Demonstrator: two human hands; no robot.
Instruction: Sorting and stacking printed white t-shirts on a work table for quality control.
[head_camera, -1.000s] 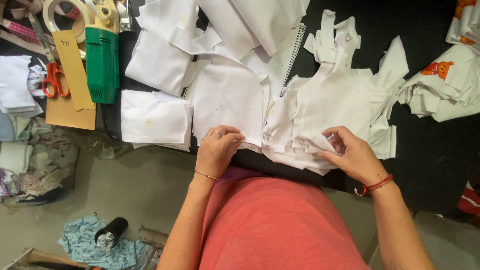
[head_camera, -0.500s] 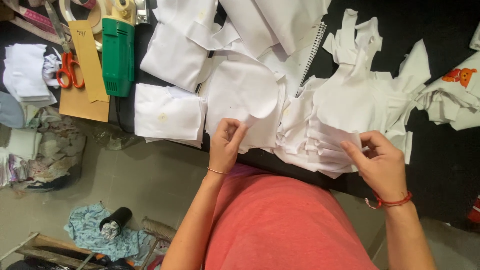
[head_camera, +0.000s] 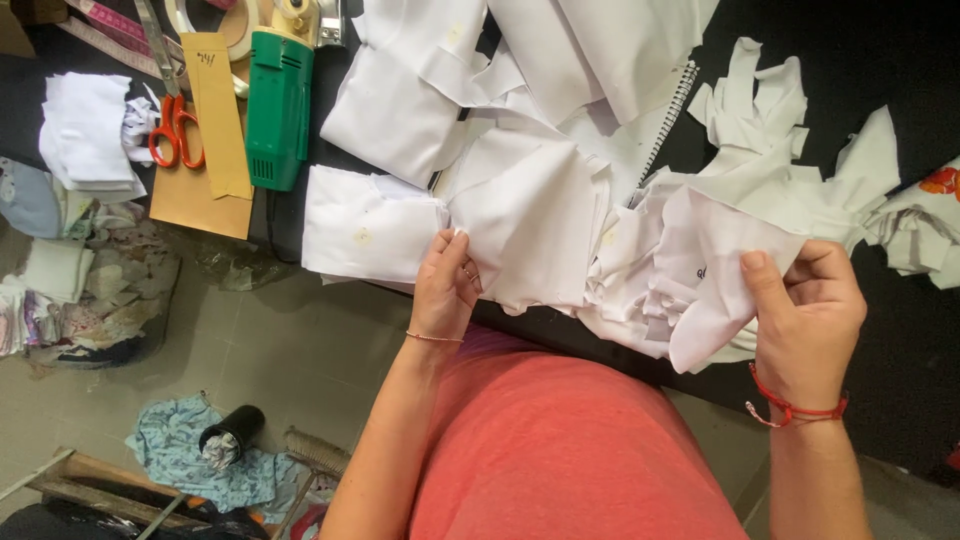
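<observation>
R fingers: thumb on top, other fingers under, pinched shut on a corner of a white piece (head_camera: 720, 290); right hand (head_camera: 805, 315) lifts it a bit off the stack.
L fingers: curled together, tips pressing the edge of a folded panel (head_camera: 530, 230); left hand (head_camera: 447, 285) is closed on that edge, w/ thumb partly hidden.
Piece, where: at the table's near edge, in front of the person, on top of a stack (head_camera: 640, 290) of similar white cut pieces; its far side is resting on the stack.
Handling: thin cloth, light & soft, bends at once, not fragile. Layers seem to cling, so I judge one ply is best taken at a free corner, by pinch, w/ the other hand holding the rest flat.
Nearby: more white pieces (head_camera: 430, 90) behind; a spiral notebook (head_camera: 668, 120) partly under them.
Further left: green tool (head_camera: 278, 105), brown paper pattern (head_camera: 215, 130), orange scissors (head_camera: 175, 130).
Table (head_camera: 900, 60): dark top.
Floor: scraps (head_camera: 90, 290), black cup (head_camera: 230, 432).
</observation>
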